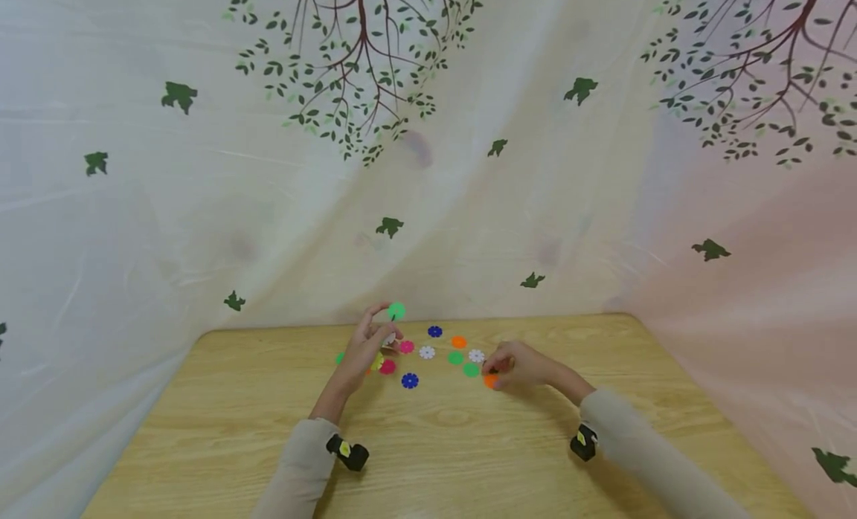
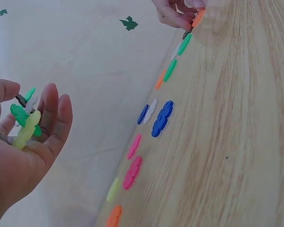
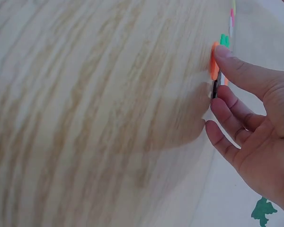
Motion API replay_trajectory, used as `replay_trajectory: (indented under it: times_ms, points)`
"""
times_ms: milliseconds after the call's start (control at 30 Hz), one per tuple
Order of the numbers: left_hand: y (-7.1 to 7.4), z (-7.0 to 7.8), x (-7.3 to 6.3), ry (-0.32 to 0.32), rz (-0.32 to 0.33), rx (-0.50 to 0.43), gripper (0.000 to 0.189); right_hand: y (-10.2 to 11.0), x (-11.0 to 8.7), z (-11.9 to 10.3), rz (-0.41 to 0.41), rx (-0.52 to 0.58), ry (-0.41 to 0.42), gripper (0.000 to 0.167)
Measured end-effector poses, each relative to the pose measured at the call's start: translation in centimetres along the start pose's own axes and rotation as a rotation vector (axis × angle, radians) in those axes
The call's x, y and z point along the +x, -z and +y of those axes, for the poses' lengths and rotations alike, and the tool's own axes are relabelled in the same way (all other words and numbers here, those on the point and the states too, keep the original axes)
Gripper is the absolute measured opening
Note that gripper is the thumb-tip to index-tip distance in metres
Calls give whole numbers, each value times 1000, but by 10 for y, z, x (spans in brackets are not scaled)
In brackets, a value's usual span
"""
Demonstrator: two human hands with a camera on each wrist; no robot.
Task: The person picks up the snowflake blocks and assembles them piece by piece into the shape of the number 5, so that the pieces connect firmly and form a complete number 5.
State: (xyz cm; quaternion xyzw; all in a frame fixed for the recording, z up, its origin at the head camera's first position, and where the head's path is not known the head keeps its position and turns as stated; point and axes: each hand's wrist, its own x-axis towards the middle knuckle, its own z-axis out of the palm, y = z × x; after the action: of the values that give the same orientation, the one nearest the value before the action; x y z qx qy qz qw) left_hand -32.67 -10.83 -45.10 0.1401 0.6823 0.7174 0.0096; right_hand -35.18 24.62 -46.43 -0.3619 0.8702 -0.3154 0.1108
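Note:
My left hand (image 1: 361, 355) holds a small cluster of joined plastic flower-shaped discs (image 2: 24, 124), in green, yellow, white and black, up off the table. Its fingers curve around the cluster in the left wrist view, and a green disc (image 1: 396, 311) sticks up past the fingertips. Over at the right of the scattered discs, my right hand (image 1: 525, 364) is low at the tabletop. Its fingertips grip a black flower disc (image 3: 215, 90), partly hidden, while the thumb overlaps an orange flower disc (image 3: 215, 61) right beside it.
Loose flower discs lie between the hands: blue (image 1: 410, 381), pink (image 1: 387, 366), white (image 1: 427, 352), green (image 1: 456, 358) and orange (image 1: 458, 342). The wooden table (image 1: 435, 452) ends at a hanging cloth (image 1: 469, 229) printed with leaves and birds.

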Motion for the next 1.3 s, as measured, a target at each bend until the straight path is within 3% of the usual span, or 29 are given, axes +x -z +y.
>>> replay_trajectory:
  times_ms: [300, 667, 933, 1300]
  points:
    - [-1, -3, 0, 4, -5, -30, 49, -10, -2, 7, 33, 20, -9, 20]
    - [1, -4, -2, 2, 4, -20, 50, -17, 5, -2, 15, 172, -11, 21]
    - [3, -3, -1, -15, 27, -36, 53, -19, 18, -9, 50, 169, -23, 12]
    - [2, 1, -1, -11, 55, -23, 53, -26, 43, -29, 140, 242, -34, 14]
